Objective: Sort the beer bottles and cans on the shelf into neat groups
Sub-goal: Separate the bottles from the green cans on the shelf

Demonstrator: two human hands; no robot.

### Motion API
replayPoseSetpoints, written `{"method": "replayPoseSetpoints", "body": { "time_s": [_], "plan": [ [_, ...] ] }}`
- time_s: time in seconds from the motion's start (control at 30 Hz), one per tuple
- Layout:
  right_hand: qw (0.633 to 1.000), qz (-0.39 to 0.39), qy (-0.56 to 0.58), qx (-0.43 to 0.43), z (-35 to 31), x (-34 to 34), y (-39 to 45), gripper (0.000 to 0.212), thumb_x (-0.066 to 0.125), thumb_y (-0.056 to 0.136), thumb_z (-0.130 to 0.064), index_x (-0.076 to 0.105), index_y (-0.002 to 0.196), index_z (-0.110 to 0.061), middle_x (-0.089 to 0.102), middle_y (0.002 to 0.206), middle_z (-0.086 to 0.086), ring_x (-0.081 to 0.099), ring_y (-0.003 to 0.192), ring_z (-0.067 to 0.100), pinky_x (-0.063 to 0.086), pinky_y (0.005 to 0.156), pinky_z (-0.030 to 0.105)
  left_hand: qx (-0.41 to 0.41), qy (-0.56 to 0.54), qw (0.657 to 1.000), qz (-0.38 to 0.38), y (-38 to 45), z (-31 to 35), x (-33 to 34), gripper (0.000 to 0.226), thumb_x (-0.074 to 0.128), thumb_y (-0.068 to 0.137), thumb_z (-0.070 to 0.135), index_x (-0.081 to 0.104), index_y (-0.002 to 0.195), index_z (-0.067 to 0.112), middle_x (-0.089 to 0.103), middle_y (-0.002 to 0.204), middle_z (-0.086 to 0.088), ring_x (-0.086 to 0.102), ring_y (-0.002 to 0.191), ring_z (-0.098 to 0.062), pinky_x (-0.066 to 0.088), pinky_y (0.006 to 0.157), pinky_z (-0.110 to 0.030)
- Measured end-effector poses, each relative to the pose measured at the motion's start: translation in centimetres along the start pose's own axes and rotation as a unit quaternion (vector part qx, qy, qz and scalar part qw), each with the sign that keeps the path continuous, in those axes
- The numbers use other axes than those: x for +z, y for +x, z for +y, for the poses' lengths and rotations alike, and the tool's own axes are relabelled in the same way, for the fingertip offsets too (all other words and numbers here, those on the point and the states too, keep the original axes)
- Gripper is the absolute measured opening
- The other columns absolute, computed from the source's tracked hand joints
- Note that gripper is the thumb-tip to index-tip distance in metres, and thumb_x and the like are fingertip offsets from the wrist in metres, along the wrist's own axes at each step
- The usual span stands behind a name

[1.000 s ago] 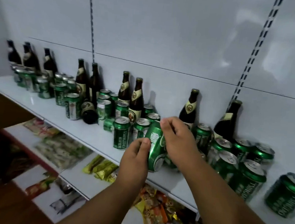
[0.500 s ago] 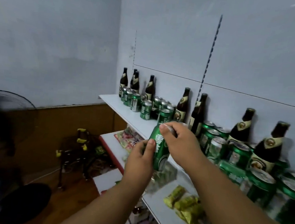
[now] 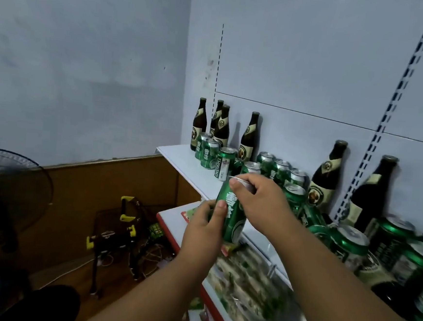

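a small shop: slotted display shelves stocked with beer and snacks.

The upright can on the shelf seemingly reads "TSINGTAO".

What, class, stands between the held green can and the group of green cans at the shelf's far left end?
Nothing visible. The left hand and right hand hold the green aluminium can in open air before the white shelf, whose front strip toward the far cluster of green cans looks bare.

Bottles behind cans on shelf, fan far left.
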State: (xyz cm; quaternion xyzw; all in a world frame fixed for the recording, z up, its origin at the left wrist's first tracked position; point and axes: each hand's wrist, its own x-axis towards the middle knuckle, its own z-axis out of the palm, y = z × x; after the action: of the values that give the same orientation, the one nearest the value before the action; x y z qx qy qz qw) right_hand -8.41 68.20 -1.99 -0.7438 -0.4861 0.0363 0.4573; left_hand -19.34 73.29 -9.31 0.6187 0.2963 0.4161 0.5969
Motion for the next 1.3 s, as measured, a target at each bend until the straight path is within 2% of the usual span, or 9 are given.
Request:
{"method": "replayPoseSetpoints", "body": {
  "time_s": [0.1, 0.23, 0.3, 0.47, 0.73, 0.83, 0.97, 1.17, 1.3],
  "plan": [
    [1.000, 0.005, 0.024, 0.000, 0.5, 2.3, 5.3, 0.022, 0.057, 0.094, -0.045, 0.067, 0.102, -0.028, 0.064, 0.091, -0.014, 0.060, 0.084, 0.003, 0.051, 0.073, 0.027, -0.001, 0.036, 0.999, -0.014, 5.7, -0.2, -1.3, 0.039, 0.047, 0.092, 0.059, 0.059, 0.116, 0.031, 0.071, 0.103, 0.003, 0.070, 0.094, -0.014, 0.058, 0.086, -0.043],
    [0.999, 0.002, 0.032, -0.004, 0.2, 5.4, 12.1, 0.018, 0.057, 0.094, -0.042, 0.066, 0.101, -0.028, 0.064, 0.092, -0.014, 0.060, 0.085, 0.001, 0.050, 0.071, 0.024, 0.020, 0.058, 0.997, -0.055, 12.3, 0.2, -3.8, 0.033, 0.058, 0.093, 0.044, 0.052, 0.123, 0.033, 0.067, 0.110, 0.009, 0.068, 0.093, -0.003, 0.056, 0.073, -0.020],
    [0.999, -0.004, 0.030, -0.013, 0.2, 7.2, 14.9, 0.020, 0.059, 0.094, -0.040, 0.066, 0.106, -0.027, 0.065, 0.096, -0.012, 0.060, 0.087, 0.002, 0.049, 0.072, 0.022, 0.032, 0.076, 0.994, -0.064, 15.4, -0.3, -4.9, 0.036, 0.066, 0.091, 0.039, 0.051, 0.124, 0.035, 0.066, 0.110, 0.010, 0.067, 0.093, -0.002, 0.056, 0.074, -0.021],
    [1.000, 0.016, -0.012, -0.019, 0.6, 12.5, 20.8, 0.024, 0.064, 0.090, -0.037, 0.065, 0.112, -0.027, 0.063, 0.108, -0.008, 0.059, 0.095, 0.007, 0.052, 0.084, 0.027, 0.104, 0.167, 0.978, -0.062, 23.9, -2.2, -7.7, 0.020, 0.074, 0.083, 0.038, 0.061, 0.098, 0.041, 0.062, 0.097, 0.012, 0.063, 0.090, -0.006, 0.058, 0.081, -0.037],
    [0.994, 0.057, -0.088, -0.002, 1.3, 21.2, 30.7, 0.031, 0.070, 0.087, -0.036, 0.063, 0.115, -0.027, 0.055, 0.113, -0.008, 0.055, 0.097, 0.005, 0.047, 0.086, 0.021, 0.129, 0.214, 0.960, -0.125, 39.0, -5.7, -13.1, 0.051, 0.082, 0.077, 0.032, 0.050, 0.116, 0.039, 0.058, 0.110, 0.016, 0.057, 0.099, -0.002, 0.051, 0.081, -0.019],
    [0.989, 0.088, -0.115, 0.022, 1.8, 23.4, 33.2, 0.033, 0.070, 0.087, -0.037, 0.062, 0.116, -0.026, 0.046, 0.113, -0.010, 0.051, 0.090, -0.001, 0.038, 0.080, 0.012, 0.126, 0.211, 0.954, -0.171, 43.2, -6.0, -14.1, 0.050, 0.083, 0.077, 0.026, 0.047, 0.104, 0.049, 0.056, 0.100, 0.027, 0.055, 0.097, 0.011, 0.046, 0.072, -0.009],
    [0.968, 0.148, -0.202, 0.034, 3.4, 25.3, 34.4, 0.030, 0.072, 0.085, -0.038, 0.065, 0.107, -0.019, 0.051, 0.105, -0.005, 0.049, 0.092, 0.009, 0.038, 0.079, 0.021, 0.137, 0.211, 0.937, -0.243, 46.2, -7.1, -13.9, 0.051, 0.084, 0.075, 0.025, 0.047, 0.105, 0.045, 0.051, 0.092, 0.034, 0.043, 0.085, 0.033, 0.040, 0.063, 0.000],
    [0.923, 0.184, -0.332, 0.055, 5.0, 26.6, 34.4, 0.030, 0.071, 0.081, -0.036, 0.070, 0.101, -0.014, 0.063, 0.101, 0.005, 0.052, 0.100, 0.025, 0.029, 0.087, 0.027, 0.145, 0.194, 0.929, -0.281, 47.7, -8.9, -12.2, 0.044, 0.081, 0.076, 0.014, 0.052, 0.090, 0.043, 0.058, 0.081, 0.028, 0.052, 0.074, 0.027, 0.038, 0.058, 0.002],
    [0.912, 0.193, -0.355, 0.069, 5.0, 27.0, 33.9, 0.035, 0.068, 0.083, -0.035, 0.070, 0.109, -0.011, 0.063, 0.111, 0.009, 0.050, 0.109, 0.030, 0.041, 0.096, 0.037, 0.160, 0.200, 0.920, -0.296, 48.3, -9.4, -11.7, 0.037, 0.076, 0.079, 0.013, 0.053, 0.088, 0.041, 0.059, 0.076, 0.024, 0.054, 0.072, 0.023, 0.041, 0.059, -0.001]
  ]
}}
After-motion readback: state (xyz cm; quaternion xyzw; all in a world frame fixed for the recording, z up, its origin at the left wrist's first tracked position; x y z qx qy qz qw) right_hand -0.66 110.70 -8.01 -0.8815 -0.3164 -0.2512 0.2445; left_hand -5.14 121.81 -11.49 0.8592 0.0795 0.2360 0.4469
